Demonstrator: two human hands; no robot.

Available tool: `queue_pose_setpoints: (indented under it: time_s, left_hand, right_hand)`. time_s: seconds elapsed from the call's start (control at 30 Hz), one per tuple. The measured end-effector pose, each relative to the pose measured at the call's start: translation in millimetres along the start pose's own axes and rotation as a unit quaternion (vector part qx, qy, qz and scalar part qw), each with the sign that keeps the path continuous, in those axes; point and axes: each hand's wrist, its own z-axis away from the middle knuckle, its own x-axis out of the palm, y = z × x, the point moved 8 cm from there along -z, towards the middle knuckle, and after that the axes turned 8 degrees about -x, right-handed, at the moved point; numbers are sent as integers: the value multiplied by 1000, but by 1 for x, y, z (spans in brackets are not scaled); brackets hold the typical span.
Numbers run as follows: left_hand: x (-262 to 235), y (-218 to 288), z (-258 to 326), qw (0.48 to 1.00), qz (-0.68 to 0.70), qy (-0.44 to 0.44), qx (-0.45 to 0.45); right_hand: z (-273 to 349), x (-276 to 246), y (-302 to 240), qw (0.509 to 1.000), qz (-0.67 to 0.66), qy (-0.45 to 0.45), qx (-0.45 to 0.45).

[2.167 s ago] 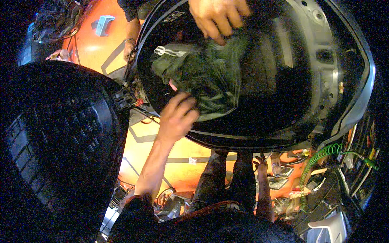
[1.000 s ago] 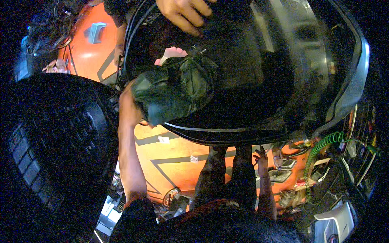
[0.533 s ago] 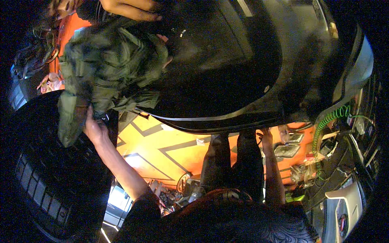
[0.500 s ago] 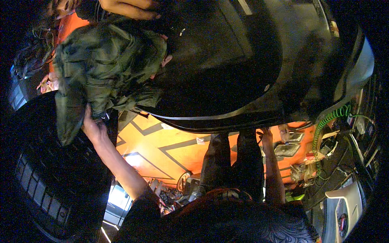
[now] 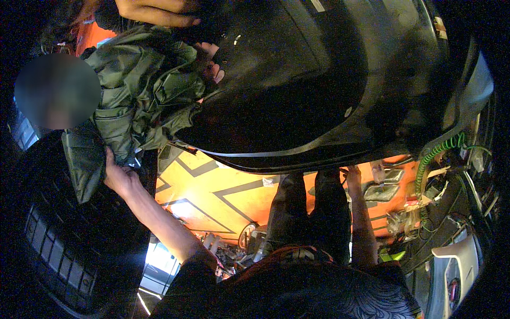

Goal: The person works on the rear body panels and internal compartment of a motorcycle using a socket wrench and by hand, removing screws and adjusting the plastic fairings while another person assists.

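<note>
A crumpled dark green cloth, thin and slightly shiny, bunches over the left end of a large black car body panel. My left hand reaches up to its lower edge, fingers closed on the fabric, and a pointed corner hangs to the left of it. A small shiny piece shows just above the knuckles. My right hand hangs low beside my leg, under the panel's near rim. Its fingers look curled by a thin dark thing, too dim to make out.
A co-worker leans in at the upper left, a bare forearm over the cloth. Orange floor with dark stripes lies below. A green coiled hose hangs at right, near a pale curved chair-like piece. Dark ribbed bulk fills the lower left.
The cloth's hanging corner has shifted left and down, and its folds have changed. The co-worker's forearm has moved left. My left hand keeps its hold, slightly lower in view.
</note>
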Motion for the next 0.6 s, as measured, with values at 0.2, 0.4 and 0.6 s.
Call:
queue_pose_setpoints:
  time_s: [0.2, 0.4, 0.6]
  left_hand:
    - [40, 20, 43, 975, -143, 6, 169]
    - [126, -38, 66, 958, -201, -190, 81]
    - [180, -129, 11, 889, -359, -268, 93]
  right_hand:
    - [-8, -10, 12, 997, -68, -33, -2]
    - [-22, -42, 51, 985, -169, -43, -14]
    - [-19, -13, 46, 984, -118, -130, 3]
